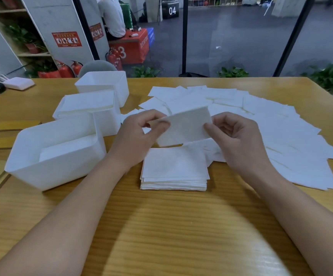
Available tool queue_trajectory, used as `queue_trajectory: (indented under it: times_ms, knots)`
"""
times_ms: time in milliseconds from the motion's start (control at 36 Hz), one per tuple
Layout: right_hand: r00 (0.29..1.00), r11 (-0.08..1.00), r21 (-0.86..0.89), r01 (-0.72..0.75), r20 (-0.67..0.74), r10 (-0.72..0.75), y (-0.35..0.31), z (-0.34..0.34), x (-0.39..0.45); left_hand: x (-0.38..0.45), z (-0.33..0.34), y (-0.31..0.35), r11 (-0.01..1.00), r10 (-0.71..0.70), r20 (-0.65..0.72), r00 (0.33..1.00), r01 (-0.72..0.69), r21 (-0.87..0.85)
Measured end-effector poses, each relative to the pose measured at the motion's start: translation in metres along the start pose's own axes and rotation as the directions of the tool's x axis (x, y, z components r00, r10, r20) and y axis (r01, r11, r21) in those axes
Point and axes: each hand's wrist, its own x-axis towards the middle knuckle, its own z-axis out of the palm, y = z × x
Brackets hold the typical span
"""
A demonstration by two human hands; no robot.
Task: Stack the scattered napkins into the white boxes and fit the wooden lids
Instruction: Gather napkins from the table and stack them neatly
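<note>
Wooden table [161, 226] nearest. Scattered napkins [271, 124] fan across its far right. Three white boxes [56, 156] left, nearest part-filled; wooden lids [4, 134] beside them. Neat napkin stack [174, 169] centre. Above it, left hand [139, 136] and right hand [233, 136] pinch one napkin [185, 126] by its ends.

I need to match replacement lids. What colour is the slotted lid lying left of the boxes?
Light wood tone, like the table; the wooden lid shows in the head view.

One white napkin [184, 126] is held up over a neat pile of napkins [174, 169]. Loose napkins [271, 126] lie spread out, three white boxes [56, 156] to the left.
</note>
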Motion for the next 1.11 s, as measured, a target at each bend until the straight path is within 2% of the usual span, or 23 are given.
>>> queue_trajectory:
  times_ms: [167,250,417,500,556,667,750,861,972,1111]
  knots:
    - [0.999,0.998,0.043,-0.041,0.006,0.041,-0.013,0.002,-0.001,-0.001,-0.009,0.018,0.994,-0.022,0.041,0.999,0.027,-0.11]
    - [0.994,0.996,-0.005,-0.085,0.062,0.085,-0.015,0.002,-0.003,-0.011,-0.01,0.018,0.982,-0.116,0.079,0.99,0.127,-0.141]
    - [0.963,0.956,-0.277,-0.101,0.213,0.163,-0.003,0.004,-0.007,-0.037,-0.012,0.014,0.969,-0.244,0.13,0.961,0.237,0.072]
    - [0.956,0.87,-0.492,-0.033,0.238,0.171,0.005,0.008,-0.011,-0.04,-0.014,0.009,0.922,-0.285,0.17,0.943,0.221,0.318]
    - [0.959,0.815,-0.579,0.011,0.238,0.156,0.006,0.006,-0.008,-0.04,-0.016,0.008,0.905,-0.297,0.202,0.933,0.208,0.371]
    - [0.964,0.84,-0.542,0.032,0.239,0.118,0.003,-0.001,-0.003,-0.039,-0.019,0.01,0.905,-0.322,0.271,0.907,0.211,0.369]
    - [0.927,0.856,-0.516,0.025,0.332,0.173,0.001,0.001,-0.007,-0.041,-0.017,0.014,0.87,-0.375,0.366,0.852,0.187,0.456]
    - [0.873,0.825,-0.557,0.09,0.443,0.204,-0.001,0.005,-0.013,-0.043,-0.016,0.013,0.846,-0.416,0.348,0.84,0.218,0.486]
    - [0.861,0.794,-0.588,0.152,0.474,0.187,-0.003,0.004,-0.011,-0.041,-0.013,0.02,0.812,-0.46,0.32,0.828,0.247,0.529]
    - [0.85,0.787,-0.598,0.148,0.484,0.209,-0.001,0.004,-0.012,-0.042,-0.015,0.021,0.816,-0.446,0.337,0.83,0.222,0.534]
